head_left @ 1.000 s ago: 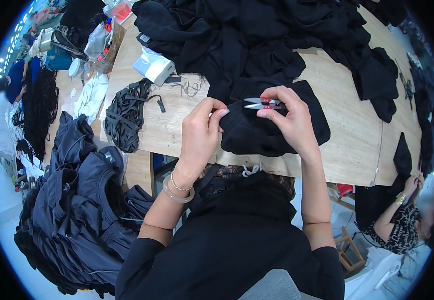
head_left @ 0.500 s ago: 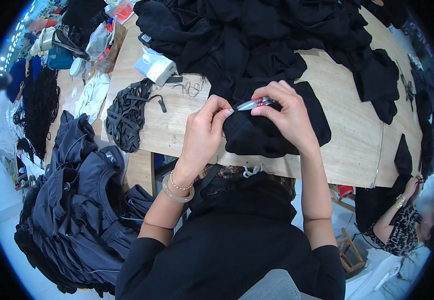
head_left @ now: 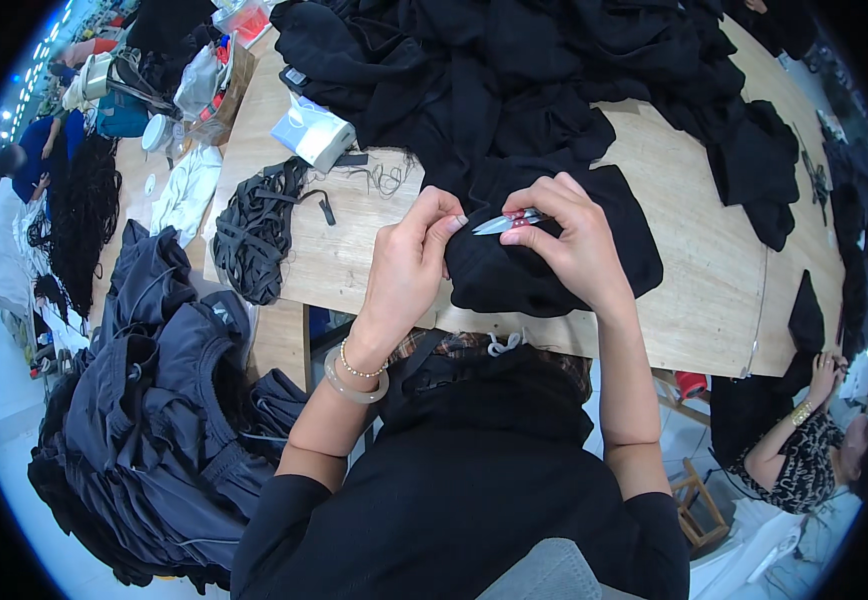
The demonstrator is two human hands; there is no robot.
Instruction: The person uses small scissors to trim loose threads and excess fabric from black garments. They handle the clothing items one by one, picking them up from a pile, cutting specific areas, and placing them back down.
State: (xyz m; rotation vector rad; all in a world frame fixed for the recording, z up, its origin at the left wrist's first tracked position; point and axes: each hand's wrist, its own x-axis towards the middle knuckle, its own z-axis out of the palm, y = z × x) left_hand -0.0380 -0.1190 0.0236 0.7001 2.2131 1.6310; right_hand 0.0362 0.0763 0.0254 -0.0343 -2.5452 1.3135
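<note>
On the wooden table [head_left: 714, 290], the left hand [head_left: 409, 270] is pinching the black garment [head_left: 554, 270] at its near edge while the right hand [head_left: 569, 240] is gripping snips [head_left: 502, 222] just above it — blades should be staying flat, nipping thread only.

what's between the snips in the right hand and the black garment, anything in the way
Nothing visible. The right hand holds the thread snips with the blades pointing left, right above the folded black garment. The left hand pinches the cloth at the blade tips, beside them rather than across them. The wooden table lies under it all.
</note>
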